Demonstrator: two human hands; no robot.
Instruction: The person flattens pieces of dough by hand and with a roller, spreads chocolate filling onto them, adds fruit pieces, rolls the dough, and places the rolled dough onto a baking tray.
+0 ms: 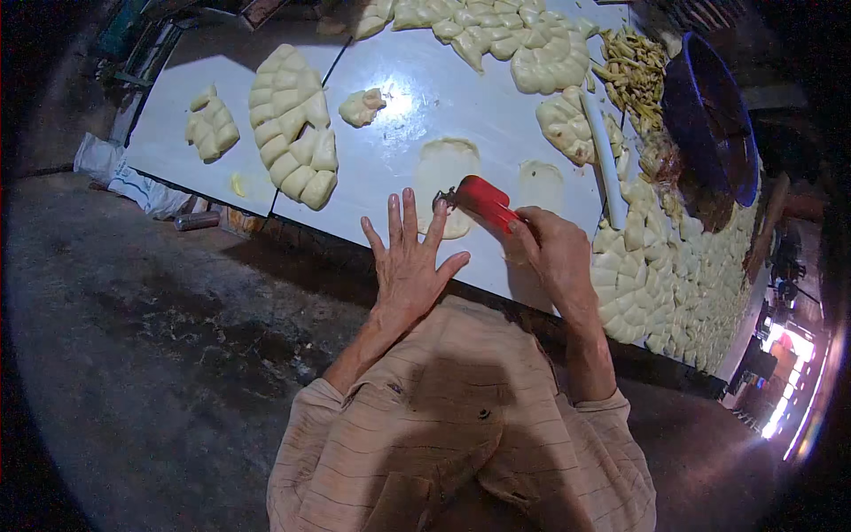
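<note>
My right hand (pixel 560 257) grips the handle of a red plastic scoop (pixel 483 197). The scoop's tip is over a thin, flattened oval of pale dough (pixel 450 160) on the white tabletop, with a small dark lump of filling (pixel 446 199) at that tip. My left hand (pixel 409 257) is open with its fingers spread and holds nothing. Its index fingertip reaches the filling; whether it touches cannot be made out. To the right lies a second flattened dough piece (pixel 541 184), partly behind my right hand.
Scored dough slabs (pixel 288 124) lie left, with a smaller one (pixel 211 126) beyond. A dough scrap (pixel 362 106) sits mid-table. At right are a pale rod (pixel 605 160), yellowish strips (pixel 631 71), a dark blue basin (pixel 696 115) and many dough pieces (pixel 656 275). White sacks (pixel 133 182) hang below the left edge.
</note>
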